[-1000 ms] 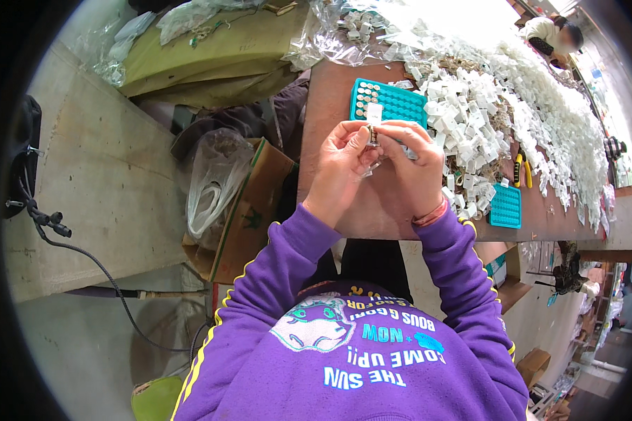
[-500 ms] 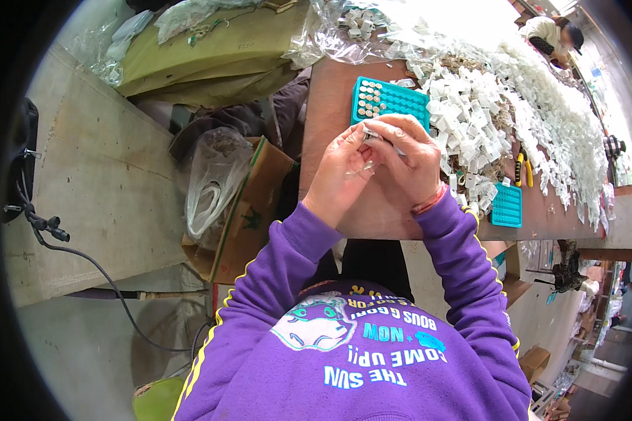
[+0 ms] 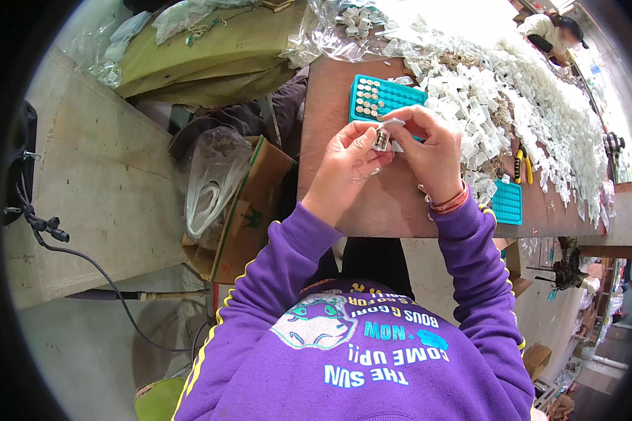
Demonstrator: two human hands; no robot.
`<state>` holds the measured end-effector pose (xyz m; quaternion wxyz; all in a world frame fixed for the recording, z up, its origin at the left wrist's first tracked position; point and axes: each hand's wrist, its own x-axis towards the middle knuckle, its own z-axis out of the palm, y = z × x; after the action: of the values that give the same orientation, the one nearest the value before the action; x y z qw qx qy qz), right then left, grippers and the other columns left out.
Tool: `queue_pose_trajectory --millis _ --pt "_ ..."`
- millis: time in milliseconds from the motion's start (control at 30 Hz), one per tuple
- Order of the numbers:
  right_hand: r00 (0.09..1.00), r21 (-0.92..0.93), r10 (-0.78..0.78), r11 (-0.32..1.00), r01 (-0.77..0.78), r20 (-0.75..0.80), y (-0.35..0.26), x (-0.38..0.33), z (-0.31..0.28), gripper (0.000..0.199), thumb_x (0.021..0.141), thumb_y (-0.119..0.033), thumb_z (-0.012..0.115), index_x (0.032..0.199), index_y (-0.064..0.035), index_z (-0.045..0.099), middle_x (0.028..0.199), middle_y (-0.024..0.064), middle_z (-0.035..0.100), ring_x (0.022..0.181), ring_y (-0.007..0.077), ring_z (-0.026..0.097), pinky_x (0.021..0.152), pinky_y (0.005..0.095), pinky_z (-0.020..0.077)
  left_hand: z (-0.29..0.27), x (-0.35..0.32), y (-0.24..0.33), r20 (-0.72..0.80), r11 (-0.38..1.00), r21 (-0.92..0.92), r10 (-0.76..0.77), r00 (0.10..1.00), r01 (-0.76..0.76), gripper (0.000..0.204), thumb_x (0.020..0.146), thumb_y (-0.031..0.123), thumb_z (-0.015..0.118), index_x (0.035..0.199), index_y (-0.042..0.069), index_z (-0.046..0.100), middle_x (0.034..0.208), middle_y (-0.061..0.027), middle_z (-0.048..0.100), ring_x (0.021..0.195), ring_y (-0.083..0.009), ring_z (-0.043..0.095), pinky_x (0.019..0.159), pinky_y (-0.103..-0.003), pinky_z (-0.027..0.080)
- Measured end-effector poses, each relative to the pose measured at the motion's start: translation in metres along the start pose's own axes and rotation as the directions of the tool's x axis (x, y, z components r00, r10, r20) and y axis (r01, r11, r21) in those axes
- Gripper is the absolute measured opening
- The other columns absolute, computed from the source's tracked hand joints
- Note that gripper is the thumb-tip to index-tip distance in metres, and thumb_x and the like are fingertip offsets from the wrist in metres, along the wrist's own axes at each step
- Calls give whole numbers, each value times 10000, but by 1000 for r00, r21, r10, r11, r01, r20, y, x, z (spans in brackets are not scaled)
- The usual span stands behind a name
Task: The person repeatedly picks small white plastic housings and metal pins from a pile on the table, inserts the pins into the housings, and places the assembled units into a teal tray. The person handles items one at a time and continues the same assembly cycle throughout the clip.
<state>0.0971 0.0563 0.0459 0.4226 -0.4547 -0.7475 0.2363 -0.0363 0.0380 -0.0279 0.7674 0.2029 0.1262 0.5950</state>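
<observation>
Clock: centred on your paired hands, 12 pointing away from you across the table [image 3: 324, 91].
Left hand [image 3: 345, 156]: fingers pinching a small metal piece [image 3: 381, 139], banded and upright or slightly tilted; a clear piece [image 3: 376, 170] shows just under the fingers, its hold unclear.
Right hand [image 3: 437, 146]: thumb and forefinger pinching a white piece [image 3: 395, 121] right beside the metal piece; whether the two are joined, you cannot tell from here.
Metal piece, location: between your hands, above the table, on the 6 o'clock side of the near tray.
Near tray [image 3: 404, 100]: teal, celled, at 12 o'clock, its near edge partly behind your hands.
Rounds [image 3: 366, 98]: small, metallic, seated in cells along the tray's 9 o'clock side.
Progress: judged early; a few columns hold rounds, while most visible cells toward 3 o'clock show none. The piece in your fingers is not in a cell.
Pile [image 3: 468, 112]: white plastic parts, heaped at 2 o'clock and running far back; judged a large stock left.
Second tray [image 3: 507, 203]: teal, at 4 o'clock.
Pliers [image 3: 518, 168]: yellow and black, between 3 and 4 o'clock, beside the pile.
Carton [image 3: 249, 214]: brown, at 8 o'clock, off the table.
</observation>
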Motion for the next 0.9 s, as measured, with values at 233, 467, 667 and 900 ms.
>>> queue_pose_trajectory --millis 233,467,667,900 --pt "955 288 293 912 -293 43 4 -1 0 92 797 -53 691 888 -51 704 819 79 696 681 149 674 604 258 530 -10 2 0 116 988 -131 -71 991 86 186 971 182 533 1100 49 549 1019 -87 633 876 -216 622 842 -366 508" --pt "968 -113 -96 991 72 -230 1 -12 19 113 774 -54 706 885 -74 721 790 80 684 659 188 663 568 283 520 -2 -1 -5 -12 990 86 116 993 -114 107 960 146 563 1028 64 555 990 -52 634 866 -135 617 790 -317 521" --pt "974 -141 -215 969 203 -74 4 -8 12 176 774 -39 703 950 -35 717 820 100 682 725 206 672 622 266 533 -5 0 -2 16 996 0 85 996 -85 174 981 194 526 1094 65 554 1053 -61 614 916 -132 613 811 -304 513" --pt "921 -50 -375 923 381 103 11 -10 9 306 779 -68 711 1079 -30 667 994 114 661 845 257 668 737 320 547 -5 -1 -2 -10 976 -216 -35 999 32 209 999 235 493 1128 77 534 1067 -35 593 930 -123 584 808 -297 498"
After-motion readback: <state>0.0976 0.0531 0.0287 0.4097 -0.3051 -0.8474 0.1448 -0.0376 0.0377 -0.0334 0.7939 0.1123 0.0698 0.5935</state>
